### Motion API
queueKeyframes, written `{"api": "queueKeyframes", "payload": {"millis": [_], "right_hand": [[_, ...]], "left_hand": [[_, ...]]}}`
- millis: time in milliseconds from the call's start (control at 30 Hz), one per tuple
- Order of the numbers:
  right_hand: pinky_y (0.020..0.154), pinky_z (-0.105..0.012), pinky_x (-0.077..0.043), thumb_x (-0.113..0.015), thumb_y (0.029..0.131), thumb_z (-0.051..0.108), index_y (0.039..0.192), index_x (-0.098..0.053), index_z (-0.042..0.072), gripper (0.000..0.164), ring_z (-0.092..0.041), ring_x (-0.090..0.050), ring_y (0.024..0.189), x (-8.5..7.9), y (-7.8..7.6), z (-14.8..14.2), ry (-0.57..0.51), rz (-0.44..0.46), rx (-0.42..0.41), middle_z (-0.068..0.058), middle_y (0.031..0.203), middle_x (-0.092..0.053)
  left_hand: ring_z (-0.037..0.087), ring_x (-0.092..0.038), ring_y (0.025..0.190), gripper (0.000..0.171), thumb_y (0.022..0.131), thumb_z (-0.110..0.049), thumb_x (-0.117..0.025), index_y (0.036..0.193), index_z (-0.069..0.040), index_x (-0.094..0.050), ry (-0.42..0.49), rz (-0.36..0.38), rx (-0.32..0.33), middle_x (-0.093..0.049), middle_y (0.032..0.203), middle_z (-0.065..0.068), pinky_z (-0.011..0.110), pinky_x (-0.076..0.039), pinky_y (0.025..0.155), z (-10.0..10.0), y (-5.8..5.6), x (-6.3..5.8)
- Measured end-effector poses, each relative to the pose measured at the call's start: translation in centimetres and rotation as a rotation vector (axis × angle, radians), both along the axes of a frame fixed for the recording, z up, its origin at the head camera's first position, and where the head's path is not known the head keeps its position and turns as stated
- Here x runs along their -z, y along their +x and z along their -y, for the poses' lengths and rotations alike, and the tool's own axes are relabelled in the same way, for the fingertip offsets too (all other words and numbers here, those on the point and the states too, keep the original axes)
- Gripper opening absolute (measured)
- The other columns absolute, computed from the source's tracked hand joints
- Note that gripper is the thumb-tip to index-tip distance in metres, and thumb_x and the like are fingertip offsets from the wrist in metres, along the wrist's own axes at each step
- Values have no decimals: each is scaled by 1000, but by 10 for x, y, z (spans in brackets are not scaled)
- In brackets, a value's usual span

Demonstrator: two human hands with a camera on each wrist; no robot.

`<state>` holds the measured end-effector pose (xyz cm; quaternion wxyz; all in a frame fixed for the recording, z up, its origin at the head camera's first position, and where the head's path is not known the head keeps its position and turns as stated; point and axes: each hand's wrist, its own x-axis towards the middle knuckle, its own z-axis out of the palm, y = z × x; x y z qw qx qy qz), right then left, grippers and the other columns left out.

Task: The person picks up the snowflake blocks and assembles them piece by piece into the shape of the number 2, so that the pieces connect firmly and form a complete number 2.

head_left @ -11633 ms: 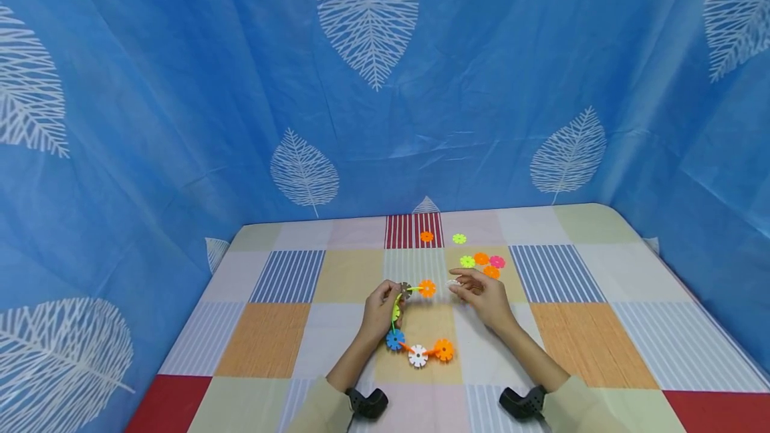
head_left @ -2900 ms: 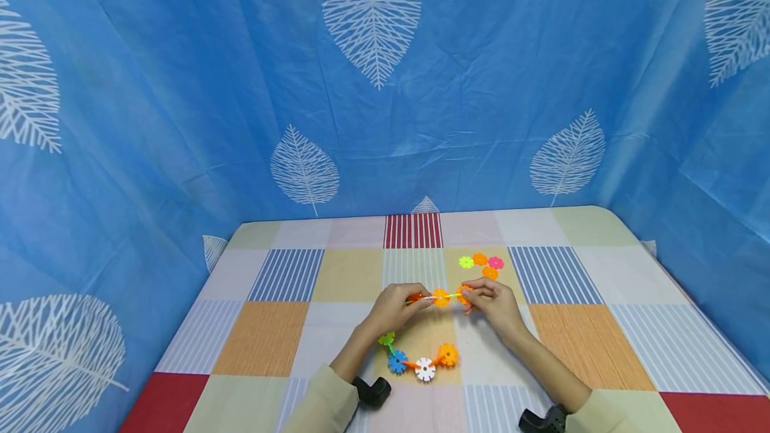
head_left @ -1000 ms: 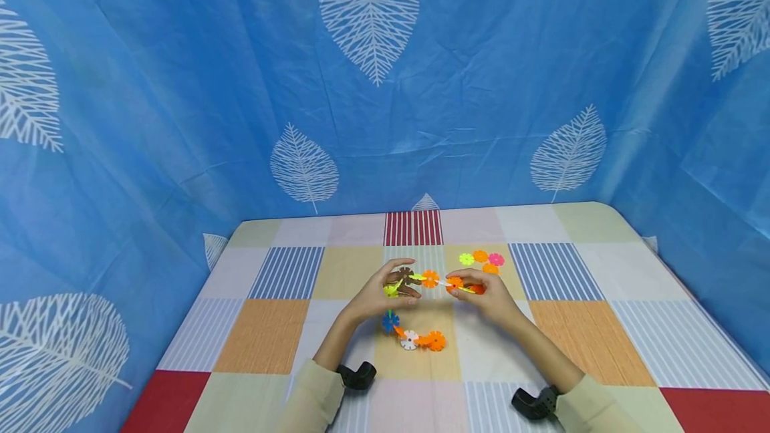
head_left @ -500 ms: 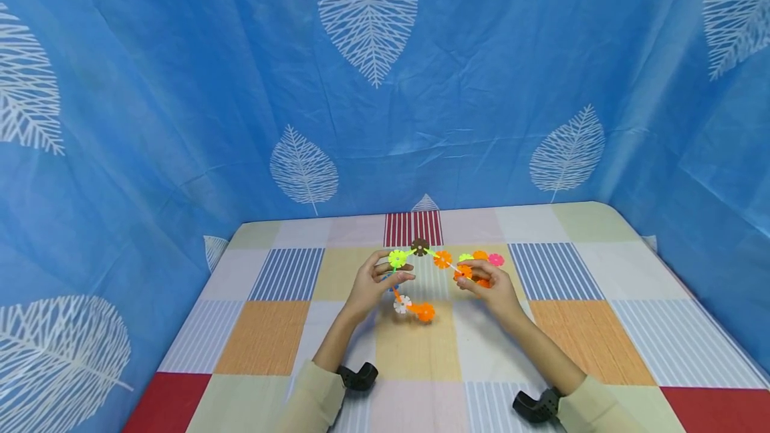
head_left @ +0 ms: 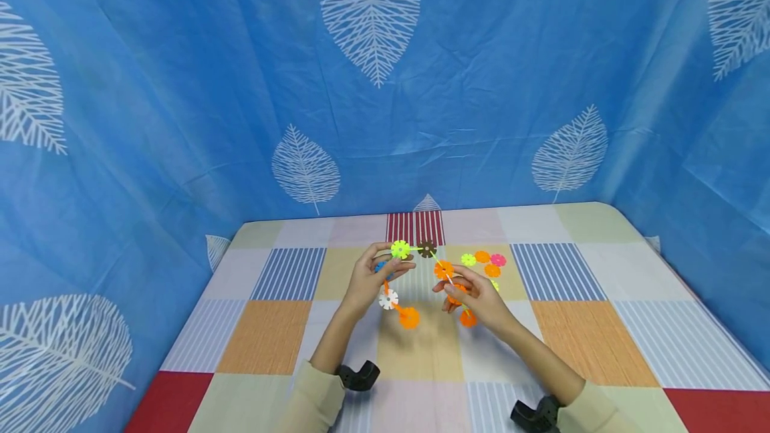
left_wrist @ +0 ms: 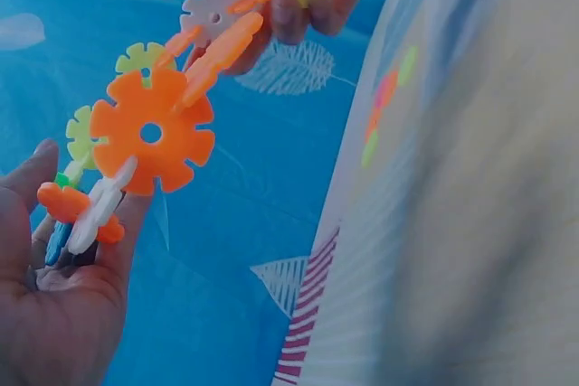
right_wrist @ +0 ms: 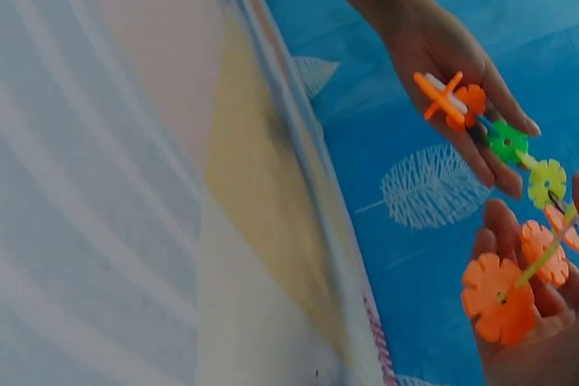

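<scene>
The left hand (head_left: 363, 280) is grasping one side of the disc chain (head_left: 430, 246), the right hand (head_left: 484, 296) pinching the other; it is now arching above the bench (head_left: 421, 359), where its near end was lying, so work seems to be turning from joining to shaping; eight chain discs (head_left: 409, 317) are showing face-on; beyond, two yellow-green discs (head_left: 468, 259), two orange discs (head_left: 492, 270) and one pink disc (head_left: 498, 260) are lying loose

Arched, multicoloured chain (head_left: 427, 249) of interlocked notched discs (head_left: 400, 249), aloft, its two orange ends (head_left: 410, 318) apart.
</scene>
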<state>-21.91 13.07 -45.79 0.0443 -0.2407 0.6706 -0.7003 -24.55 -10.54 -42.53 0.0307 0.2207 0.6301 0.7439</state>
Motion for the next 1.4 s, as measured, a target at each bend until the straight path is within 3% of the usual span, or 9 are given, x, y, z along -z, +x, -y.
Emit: {"api": "queueKeyframes", "payload": {"millis": [267,533,667,800,933,1067,1167,1300,1400], "right_hand": [[59,-27,-53,-57,92,9,109,-53,-14,29,-17,-57,57,-11,9,8,-98,67,201,-15,91,-66],[62,-25,-52,-57,92,10,97,-52,-13,24,-24,-57,56,-9,7,8,-217,30,349,-8,88,-68],[64,-24,-51,-56,92,9,98,-51,-13,24,-21,-58,59,-8,6,7,-260,-10,405,-7,90,-68],[61,-24,-51,-55,93,9,98,-48,-15,25,-17,-59,62,-8,5,7,-303,-41,441,-9,92,-68],[63,-24,-52,-56,92,8,112,-46,-12,30,-16,-61,69,-8,6,8,-329,-51,457,-8,94,-67],[69,-24,-52,-58,89,1,135,-36,1,51,-16,-59,78,-8,7,9,-304,-74,448,-7,91,-58],[72,-24,-52,-59,85,-7,143,-28,8,67,-16,-57,83,-7,7,10,-264,-104,391,-12,96,-51],[81,-25,-49,-62,81,-11,148,-18,16,84,-20,-54,103,-4,7,12,-184,-94,233,-24,125,-38],[97,-32,-38,-66,79,-8,149,-5,24,98,-28,-38,126,0,6,13,-121,-32,89,-25,145,-15]], "left_hand": [[34,-61,98,42,92,-13,-57,129,0,-42,1,-5,-46,-56,112,30,37,-47,86,-9,4,0],[31,-59,105,54,88,2,-58,137,-2,-34,-19,19,-10,-51,126,25,33,-47,87,-16,12,-3],[37,-55,108,67,84,8,-60,141,-3,-28,-33,63,-31,-47,130,25,30,-49,82,-22,19,-9],[44,-50,110,75,82,15,-58,144,-3,-22,13,61,-26,-43,132,29,30,-49,83,-28,21,-7],[48,-49,109,75,82,17,-56,145,-3,-21,26,30,-43,-44,129,31,28,-49,82,-31,22,-6],[44,-52,108,72,83,16,-56,145,-4,-25,21,13,-85,-47,127,30,28,-49,82,-29,20,-5],[41,-53,109,67,84,13,-58,143,-4,-31,25,19,-115,-49,126,29,28,-49,82,-26,15,-1],[42,-52,109,60,85,7,-60,140,-3,-37,22,26,-176,-47,127,28,25,-49,81,-20,6,10],[41,-54,107,57,86,4,-61,138,-2,-39,2,40,-240,-47,127,28,24,-49,79,-18,1,16]]}}
